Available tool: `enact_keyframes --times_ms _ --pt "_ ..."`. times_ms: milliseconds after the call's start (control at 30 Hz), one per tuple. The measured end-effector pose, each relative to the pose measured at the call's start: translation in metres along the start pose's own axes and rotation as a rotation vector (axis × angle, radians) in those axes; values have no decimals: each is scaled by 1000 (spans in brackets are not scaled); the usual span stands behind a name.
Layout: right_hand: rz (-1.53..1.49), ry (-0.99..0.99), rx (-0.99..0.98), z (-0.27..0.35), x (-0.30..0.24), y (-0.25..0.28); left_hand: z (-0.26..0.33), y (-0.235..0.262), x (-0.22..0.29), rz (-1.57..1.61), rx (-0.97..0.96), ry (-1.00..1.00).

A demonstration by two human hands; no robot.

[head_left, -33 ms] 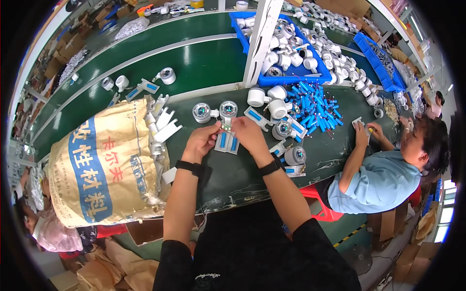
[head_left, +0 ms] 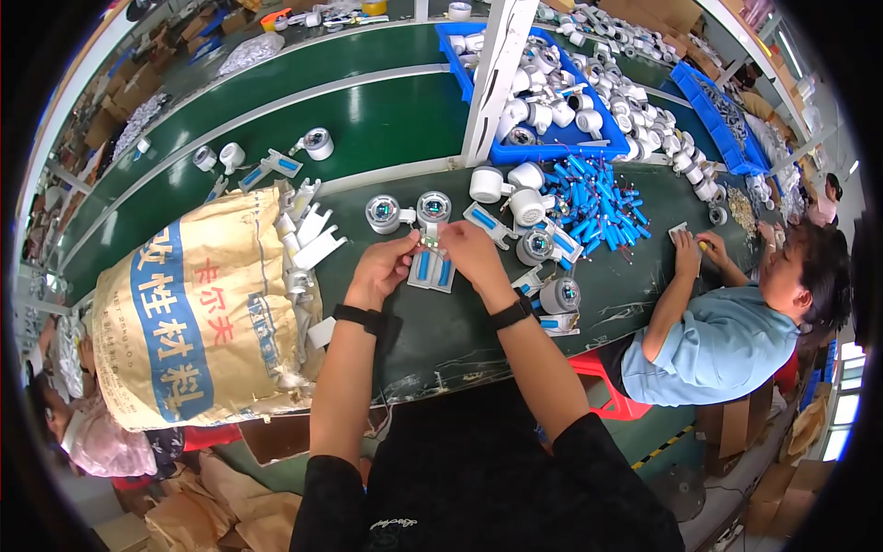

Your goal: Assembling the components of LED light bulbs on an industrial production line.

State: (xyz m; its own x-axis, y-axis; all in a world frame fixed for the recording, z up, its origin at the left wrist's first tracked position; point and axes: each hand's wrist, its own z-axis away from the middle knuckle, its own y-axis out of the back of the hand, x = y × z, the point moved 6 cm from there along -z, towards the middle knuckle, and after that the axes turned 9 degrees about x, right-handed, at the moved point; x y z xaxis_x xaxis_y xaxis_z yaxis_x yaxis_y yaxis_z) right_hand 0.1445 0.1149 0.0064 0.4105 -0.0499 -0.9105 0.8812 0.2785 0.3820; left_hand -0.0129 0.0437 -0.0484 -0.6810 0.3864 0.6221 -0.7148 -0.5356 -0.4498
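Just above the centre of the frame, the left hand (head_left: 379, 269) and the right hand (head_left: 471, 255) are meeting over the dark green worktable (head_left: 441, 322), both pinching a small white plastic part (head_left: 429, 241) between their fingertips. Directly below it, a white holder with two blue cylindrical cells (head_left: 432, 271) is lying on the table. Two round white lamp housings with clear lenses (head_left: 408, 211) are sitting just above the hands. A large tan woven sack (head_left: 193, 313) is lying at left, and a pile of loose blue cylindrical cells (head_left: 593, 198) at upper right.
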Motion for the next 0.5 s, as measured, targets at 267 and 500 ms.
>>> enact_keyframes --times_ms 267,500 --pt "-244 18 74 -28 23 10 -1 0 -1 -13 7 -8" --pt "135 354 37 22 -12 0 -1 2 1 -25 60 -31"
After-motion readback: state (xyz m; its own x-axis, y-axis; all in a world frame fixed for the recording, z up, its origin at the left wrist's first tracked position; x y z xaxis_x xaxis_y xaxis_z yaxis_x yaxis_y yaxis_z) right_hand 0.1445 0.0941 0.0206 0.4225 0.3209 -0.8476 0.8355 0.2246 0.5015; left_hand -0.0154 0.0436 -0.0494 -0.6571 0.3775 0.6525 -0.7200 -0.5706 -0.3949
